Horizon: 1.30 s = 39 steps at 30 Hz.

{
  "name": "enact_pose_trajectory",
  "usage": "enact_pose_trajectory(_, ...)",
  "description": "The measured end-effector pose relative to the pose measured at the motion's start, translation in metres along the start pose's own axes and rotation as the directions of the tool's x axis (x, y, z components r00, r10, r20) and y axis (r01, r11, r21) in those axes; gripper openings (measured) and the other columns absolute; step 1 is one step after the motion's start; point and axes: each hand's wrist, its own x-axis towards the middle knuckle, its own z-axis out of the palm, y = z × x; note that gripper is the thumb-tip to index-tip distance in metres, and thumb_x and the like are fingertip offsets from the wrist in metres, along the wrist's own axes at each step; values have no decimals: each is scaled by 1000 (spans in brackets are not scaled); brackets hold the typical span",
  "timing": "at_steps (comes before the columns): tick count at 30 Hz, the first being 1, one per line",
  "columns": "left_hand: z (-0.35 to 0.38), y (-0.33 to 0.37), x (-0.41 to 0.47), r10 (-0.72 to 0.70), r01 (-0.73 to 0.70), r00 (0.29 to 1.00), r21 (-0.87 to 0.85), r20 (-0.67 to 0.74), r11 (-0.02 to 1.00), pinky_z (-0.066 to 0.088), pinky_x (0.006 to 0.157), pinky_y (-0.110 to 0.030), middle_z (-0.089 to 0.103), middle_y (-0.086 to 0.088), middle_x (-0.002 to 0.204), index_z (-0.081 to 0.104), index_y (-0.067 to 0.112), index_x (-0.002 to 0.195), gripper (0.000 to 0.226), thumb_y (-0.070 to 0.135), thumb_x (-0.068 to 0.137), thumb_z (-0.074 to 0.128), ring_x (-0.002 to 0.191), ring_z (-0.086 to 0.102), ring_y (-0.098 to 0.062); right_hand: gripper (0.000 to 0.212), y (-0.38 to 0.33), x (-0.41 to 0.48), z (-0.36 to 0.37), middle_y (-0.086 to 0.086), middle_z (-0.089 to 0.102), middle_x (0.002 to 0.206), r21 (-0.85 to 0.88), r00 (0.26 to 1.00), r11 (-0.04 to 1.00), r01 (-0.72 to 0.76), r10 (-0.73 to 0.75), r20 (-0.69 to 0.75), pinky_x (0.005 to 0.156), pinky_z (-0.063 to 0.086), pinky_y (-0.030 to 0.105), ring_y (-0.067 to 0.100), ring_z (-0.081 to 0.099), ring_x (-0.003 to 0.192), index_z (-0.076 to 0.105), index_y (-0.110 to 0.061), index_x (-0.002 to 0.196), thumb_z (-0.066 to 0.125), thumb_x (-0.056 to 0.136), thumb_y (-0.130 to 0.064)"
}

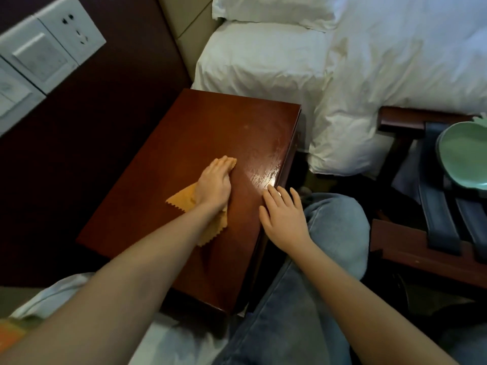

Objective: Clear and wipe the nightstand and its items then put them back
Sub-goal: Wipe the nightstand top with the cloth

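one wide-angle view, worn on the person's head, looks forward and steeply down from close above the nightstand (pixel 210 133). its top fills the middle of the frame, turned at a slant, with the near corner low and just left of centre. the lens bends the wall's switch panel (pixel 39 56) at the upper left. the bed (pixel 369 61) runs along the nightstand's far edge, and a luggage rack (pixel 411 248) sits beyond its right edge.
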Motion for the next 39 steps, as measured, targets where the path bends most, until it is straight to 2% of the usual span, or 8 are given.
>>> enact_pose_trajectory(9,-7,-8,-89,426,-413,891,-109,155,904,7,110,-18,34,10,147,38,28,141,44,18,98,37,139,23,-8,66,-12,-20,-10,7,48,139,116,999,992,-48,45,27,113,16,46,24,40,131,46,-8,135,12,89,-41)
enact_pose_trajectory(15,-17,-36,-65,-145,144,989,35,12,989,11,116,-29,22,5,153,26,23,146,45,25,102,25,142,15,-14,58,-18,-24,-13,3,40,145,113,993,993,15,-28,113,115,6,39,19,33,135,34,-12,142,14,95,-39)
enact_pose_trajectory(22,-21,-33,-100,467,-463,848,-77,250,883,9,112,-24,28,9,150,31,27,143,44,24,99,31,140,19,-10,79,-17,-21,-6,3,45,142,80,990,995,56,-66,121,114,13,40,21,37,132,38,-12,140,-1,81,-47)
enact_pose_trajectory(25,-21,-56,-88,105,-105,991,-1,79,994,13,115,-29,26,7,152,31,25,144,44,25,101,29,141,18,-12,81,-17,-22,-5,3,39,146,48,984,996,81,-88,154,115,10,39,21,32,136,34,-15,143,-4,80,-48)
enact_pose_trajectory(29,-16,-30,-79,-265,266,960,-5,-95,964,13,116,-31,25,4,153,30,23,145,44,21,101,25,142,16,-15,81,-14,-22,-6,2,37,148,43,982,995,92,-98,164,115,10,39,20,30,137,33,-15,143,-5,80,-48)
enact_pose_trajectory(32,-6,2,-98,64,-64,998,-27,-22,998,12,114,-26,32,4,150,35,24,142,44,16,99,32,140,22,-14,71,-13,-22,-7,0,37,147,48,982,995,83,-90,166,115,10,38,18,30,136,33,-15,143,3,86,-44)
enact_pose_trajectory(35,-10,-7,-138,450,-440,867,-99,215,893,10,116,-28,29,8,149,32,25,143,46,22,97,29,139,17,-7,72,-12,-23,-9,0,35,148,63,978,993,102,-112,174,115,8,38,18,28,137,33,-15,143,4,83,-43)
enact_pose_trajectory(39,-29,-69,-143,326,-322,930,-52,171,945,15,116,-33,27,10,148,30,29,142,46,25,97,24,139,17,-8,50,-6,-25,-13,-2,25,153,36,969,993,110,-115,219,115,0,36,17,18,141,26,-20,146,31,98,-32)
